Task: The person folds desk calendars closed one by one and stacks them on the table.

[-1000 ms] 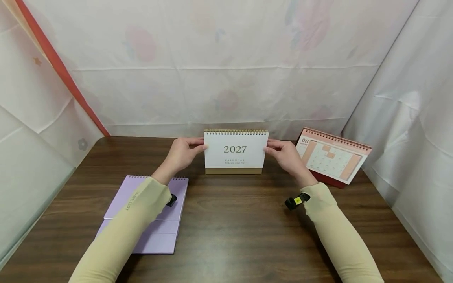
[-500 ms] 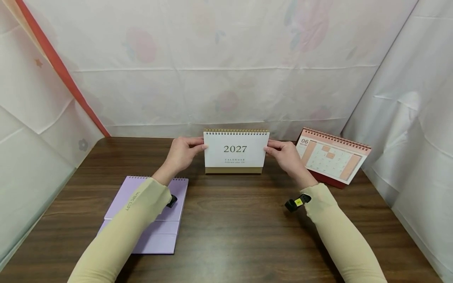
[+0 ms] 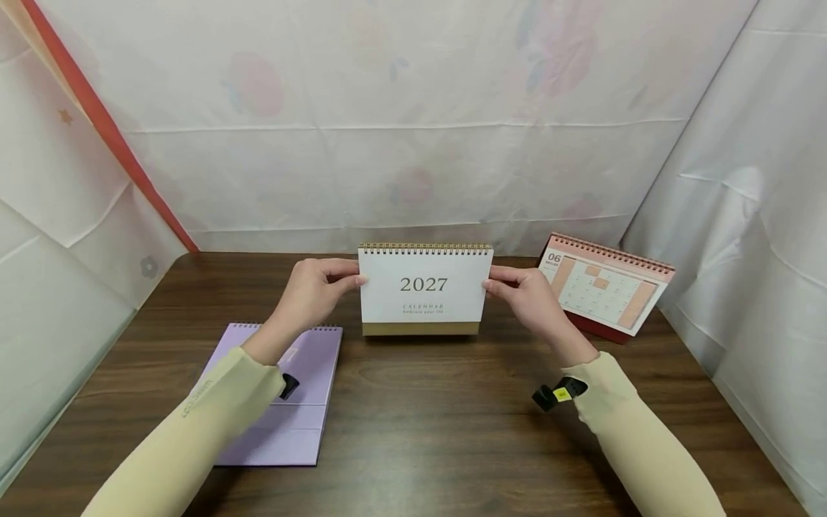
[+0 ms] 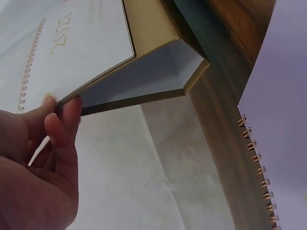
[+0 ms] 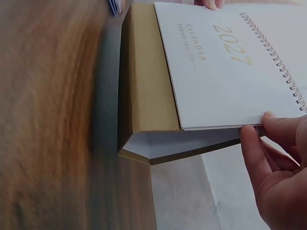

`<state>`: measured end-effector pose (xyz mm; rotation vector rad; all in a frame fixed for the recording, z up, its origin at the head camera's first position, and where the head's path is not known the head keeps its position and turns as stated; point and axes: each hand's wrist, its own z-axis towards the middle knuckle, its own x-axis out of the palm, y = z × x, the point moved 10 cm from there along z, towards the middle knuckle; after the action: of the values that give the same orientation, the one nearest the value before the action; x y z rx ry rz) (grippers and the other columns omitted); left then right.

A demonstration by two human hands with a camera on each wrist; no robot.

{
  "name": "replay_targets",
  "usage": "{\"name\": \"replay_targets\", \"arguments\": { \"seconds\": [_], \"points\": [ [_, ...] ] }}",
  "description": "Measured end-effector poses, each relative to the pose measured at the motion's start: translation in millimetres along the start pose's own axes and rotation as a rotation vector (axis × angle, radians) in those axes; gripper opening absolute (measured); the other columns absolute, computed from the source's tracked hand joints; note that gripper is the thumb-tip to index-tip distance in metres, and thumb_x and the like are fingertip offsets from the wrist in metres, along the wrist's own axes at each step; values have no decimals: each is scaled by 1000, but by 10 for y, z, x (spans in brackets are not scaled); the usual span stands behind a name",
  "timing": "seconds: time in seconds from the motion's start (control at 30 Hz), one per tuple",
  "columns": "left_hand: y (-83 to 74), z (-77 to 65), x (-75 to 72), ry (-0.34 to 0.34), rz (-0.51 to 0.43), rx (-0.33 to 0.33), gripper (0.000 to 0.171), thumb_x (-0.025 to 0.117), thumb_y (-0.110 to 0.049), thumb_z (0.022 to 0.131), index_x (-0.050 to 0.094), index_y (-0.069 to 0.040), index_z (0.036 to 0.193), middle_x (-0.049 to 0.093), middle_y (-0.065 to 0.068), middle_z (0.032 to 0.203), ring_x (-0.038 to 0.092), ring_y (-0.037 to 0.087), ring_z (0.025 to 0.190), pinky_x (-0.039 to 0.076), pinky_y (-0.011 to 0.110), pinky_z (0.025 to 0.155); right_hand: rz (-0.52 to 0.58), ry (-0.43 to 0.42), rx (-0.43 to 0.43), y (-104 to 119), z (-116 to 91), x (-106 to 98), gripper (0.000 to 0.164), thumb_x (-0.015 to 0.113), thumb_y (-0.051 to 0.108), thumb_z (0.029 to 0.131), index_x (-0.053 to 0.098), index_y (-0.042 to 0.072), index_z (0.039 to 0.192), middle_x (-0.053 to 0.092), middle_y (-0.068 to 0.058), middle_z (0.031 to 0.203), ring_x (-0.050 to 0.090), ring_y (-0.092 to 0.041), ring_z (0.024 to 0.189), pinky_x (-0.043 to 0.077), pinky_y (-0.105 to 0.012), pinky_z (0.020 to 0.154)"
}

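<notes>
A white 2027 desk calendar (image 3: 423,286) with a gold spiral and a tan base stands upright at the middle back in the head view. My left hand (image 3: 314,291) pinches its left side edge, thumb on the front page and fingers behind. On the opposite edge my right hand (image 3: 528,298) pinches it in the same way. The left wrist view shows the calendar's hollow triangular stand (image 4: 163,67) from the side, the thumb near the spiral end. In the right wrist view the tan base (image 5: 148,76) hangs close over the wooden surface, with a dark shadow beside it.
A purple spiral calendar (image 3: 304,431) lies flat at the left, partly under my left forearm. At the right back a pink June desk calendar (image 3: 601,287) stands angled, just behind my right hand. A white curtain (image 3: 413,172) borders the back of the wooden table (image 3: 426,431).
The 2027 calendar, held in both hands, has come a little toward me and slightly left. Both forearms have drawn back and spread outward. The purple and pink calendars stay put.
</notes>
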<state>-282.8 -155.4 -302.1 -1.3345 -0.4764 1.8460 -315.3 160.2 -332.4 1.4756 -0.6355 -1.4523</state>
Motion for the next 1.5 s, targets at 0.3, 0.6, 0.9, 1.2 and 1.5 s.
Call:
{"name": "replay_targets", "arguments": {
  "seconds": [0.3,0.6,0.9,1.2,1.5],
  "points": [
    [-123,-349,-38,36,-9,-12,15,78,-18,89,81,-12,101,74,5,108,67,14,82,52,28,66,-23,25,-18,96,-339,59,25,70,15,95,74,4,117,66,-11,126,70,-25,98,56,-38,83],
    [-100,-608,28,81,-45,-23,12,77,-16,89,80,-10,99,72,8,109,64,9,66,54,26,57,-43,30,-72,75,-554,140,21,72,13,93,77,5,112,67,-10,124,63,-21,113,53,-26,85],
    [-41,-714,112,90,-71,-21,12,79,-14,87,80,-8,97,72,10,110,65,10,71,54,25,58,-119,27,-108,-12,-662,204,20,74,15,91,78,7,109,67,-11,124,61,-24,118,52,-32,90],
    [-4,-735,161,130,0,-1,9,80,-18,86,80,-14,95,72,6,112,68,12,80,55,28,67,-147,35,-129,-51,-702,226,11,78,13,88,79,10,98,66,-12,125,62,-26,114,54,-28,81],
    [42,-803,327,241,103,16,7,83,-16,82,76,-17,82,68,15,121,70,23,97,57,31,71,-268,83,-181,-153,-756,349,10,84,12,82,78,17,87,62,-16,131,59,-30,122,55,-34,79]
  ]
}}
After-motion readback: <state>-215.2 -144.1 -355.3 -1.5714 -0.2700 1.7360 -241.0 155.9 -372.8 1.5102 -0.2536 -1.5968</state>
